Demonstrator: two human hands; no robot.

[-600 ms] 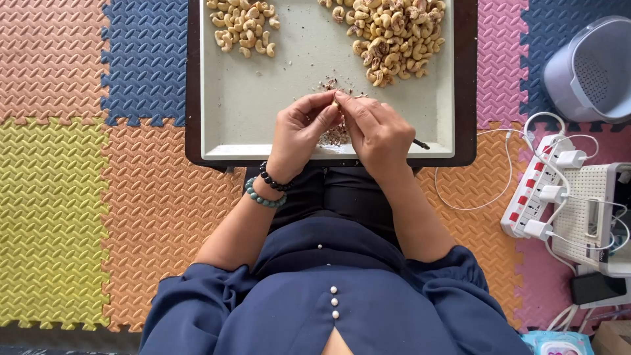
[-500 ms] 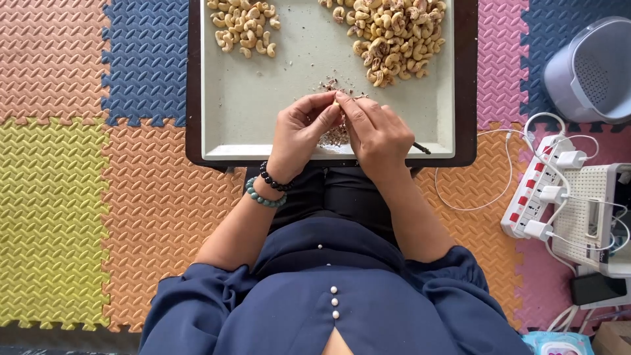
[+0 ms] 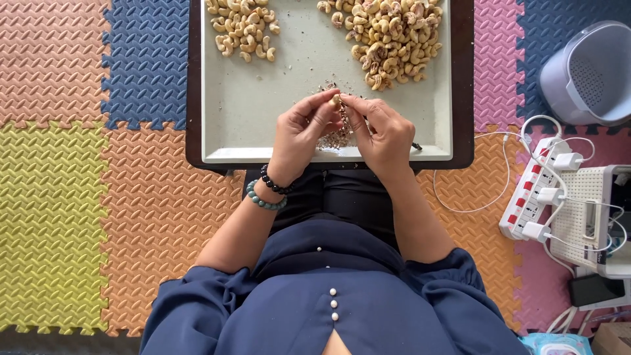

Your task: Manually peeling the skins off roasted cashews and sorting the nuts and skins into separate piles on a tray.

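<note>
Fingertips of the left hand and right hand pinch one pale curved cashew kernel between them at frame centre, above the grey rectangular tray, so flaking brown skin drops beneath, apart from the heaped cashews at upper right.

**Packages at the lower right edge**

Only two packages visible, both cut by the frame at the bottom right corner. First, a soft pack in light blue and white with some pink, flat and rounded, lying on the floor mat just beside the blue sleeve. Second, a brown cardboard box, only a corner showing, just right of the soft pack and below the white cables. No labels readable, no signs, no screens seen.
</note>
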